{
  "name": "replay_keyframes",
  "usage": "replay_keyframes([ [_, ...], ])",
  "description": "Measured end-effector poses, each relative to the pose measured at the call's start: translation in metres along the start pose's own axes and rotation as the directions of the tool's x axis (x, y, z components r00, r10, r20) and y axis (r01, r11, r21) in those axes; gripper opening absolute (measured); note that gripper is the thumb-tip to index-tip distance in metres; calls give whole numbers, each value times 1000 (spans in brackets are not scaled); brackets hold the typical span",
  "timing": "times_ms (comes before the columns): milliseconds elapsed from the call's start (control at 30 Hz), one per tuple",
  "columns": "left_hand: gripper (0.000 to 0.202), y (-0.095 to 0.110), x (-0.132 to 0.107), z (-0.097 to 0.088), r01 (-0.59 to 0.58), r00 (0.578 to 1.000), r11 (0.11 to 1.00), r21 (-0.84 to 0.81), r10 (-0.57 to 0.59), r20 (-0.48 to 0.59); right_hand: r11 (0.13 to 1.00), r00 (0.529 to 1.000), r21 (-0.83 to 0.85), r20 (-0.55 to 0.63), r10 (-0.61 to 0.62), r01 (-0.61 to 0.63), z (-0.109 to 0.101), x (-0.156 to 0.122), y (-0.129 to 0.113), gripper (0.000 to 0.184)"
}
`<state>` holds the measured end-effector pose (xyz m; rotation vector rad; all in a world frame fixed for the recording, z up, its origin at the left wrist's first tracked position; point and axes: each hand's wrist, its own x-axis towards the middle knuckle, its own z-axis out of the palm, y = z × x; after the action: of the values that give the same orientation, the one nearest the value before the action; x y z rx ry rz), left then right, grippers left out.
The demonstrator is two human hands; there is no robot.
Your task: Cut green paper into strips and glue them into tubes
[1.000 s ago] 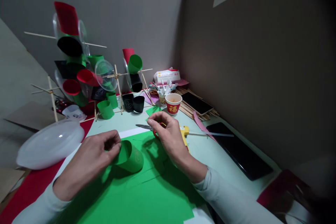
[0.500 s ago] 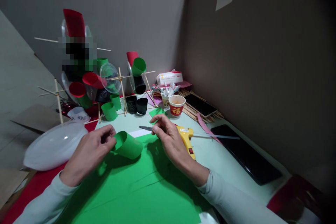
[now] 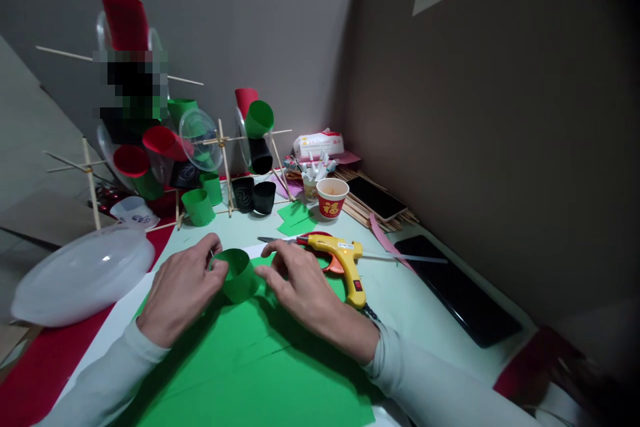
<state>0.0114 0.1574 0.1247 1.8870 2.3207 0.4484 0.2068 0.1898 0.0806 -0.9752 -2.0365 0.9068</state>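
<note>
Between my hands a small green paper tube stands upright on a large green paper sheet. My left hand pinches the tube's left wall between thumb and fingers. At the other side, my right hand curves toward the tube with thumb and fingers apart; whether its thumb tip touches the paper I cannot tell. Just beyond the right hand lie a yellow hot glue gun with a glue stick in its back, and scissors with orange showing on the handle, partly hidden by the gun and hand.
At the left back rises a stick frame holding red, green and black paper tubes and clear lids. A white balloon-like object lies at left. Rightward are a red-and-white paper cup, a phone, wooden sticks and a black slab.
My right hand has come left and down to the tube. The tube has turned from tilted to upright in my left hand. The view has shifted slightly.
</note>
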Motion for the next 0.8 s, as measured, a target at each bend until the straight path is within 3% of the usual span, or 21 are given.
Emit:
replay_keyframes([
  [100, 13, 0, 1, 1, 10, 1000, 1000, -6, -10, 0, 999, 999, -44, 43, -25, 27, 4, -3, -3, 51],
  [200, 13, 1, -1, 3, 28, 1000, 999, -40, -28, 6, 996, 982, -52, 177, -64, 75, 10, -8, -5, 80],
  [267, 13, 3, -3, 5, 36, 999, 997, -68, -35, 12, 995, 965, -30, 249, -83, 94, 13, -12, -4, 89],
  [500, 15, 11, -8, 11, 53, 998, 987, -151, -47, 39, 999, 954, 37, 299, -10, -1, 15, -16, 3, 98],
  [800, 20, 15, -12, 10, 52, 998, 961, -271, -60, -20, 998, 961, 56, 278, 8, -24, 17, -11, 11, 102],
])
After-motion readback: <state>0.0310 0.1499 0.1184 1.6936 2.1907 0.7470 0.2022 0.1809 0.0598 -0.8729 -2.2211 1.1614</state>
